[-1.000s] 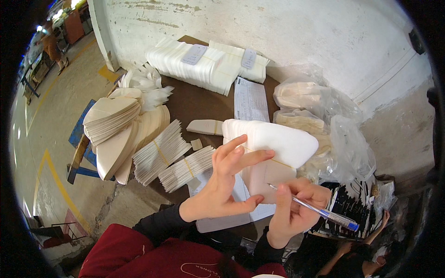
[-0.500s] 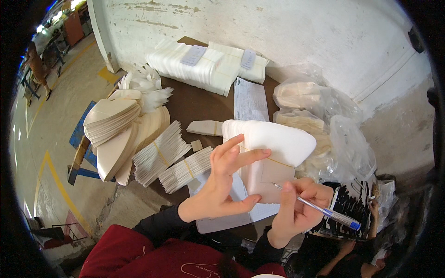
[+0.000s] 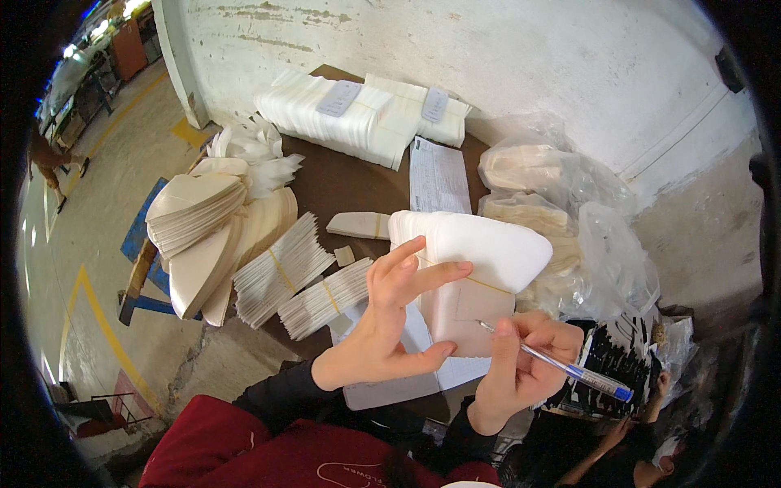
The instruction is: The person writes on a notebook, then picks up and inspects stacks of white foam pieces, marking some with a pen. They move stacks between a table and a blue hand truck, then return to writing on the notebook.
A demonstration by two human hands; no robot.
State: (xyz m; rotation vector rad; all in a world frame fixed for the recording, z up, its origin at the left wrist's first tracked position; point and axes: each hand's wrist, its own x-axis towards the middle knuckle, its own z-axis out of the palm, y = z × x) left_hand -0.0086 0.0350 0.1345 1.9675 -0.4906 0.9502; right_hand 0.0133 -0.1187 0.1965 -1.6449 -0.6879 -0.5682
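Observation:
A thick stack of white cut pieces (image 3: 506, 244) with a rounded end stands in front of me, a yellow rubber band (image 3: 490, 286) around its middle. Against its left side is my left hand (image 3: 381, 329), open. Its fingers spread over the top face and its thumb lies at the near edge. My right hand (image 3: 529, 358) is closed around a clear pen with a blue end (image 3: 587, 376). The pen's tip touches or nearly touches the near part of the top piece, where faint thin lines show. Under the stack lie white sheets of paper (image 3: 465, 372).
Banded bundles (image 3: 281, 267) and beige curved pieces (image 3: 195, 203) lie at left. White stacks with labels (image 3: 325, 114) and a printed sheet (image 3: 438, 175) are at the back. Plastic bags of beige pieces (image 3: 529, 167) stand at right, beyond which another person's arm (image 3: 610, 439) shows.
The stack and my hands have shifted very slightly left, with the pen still at the near part. At far left, a walking person has moved along the floor.

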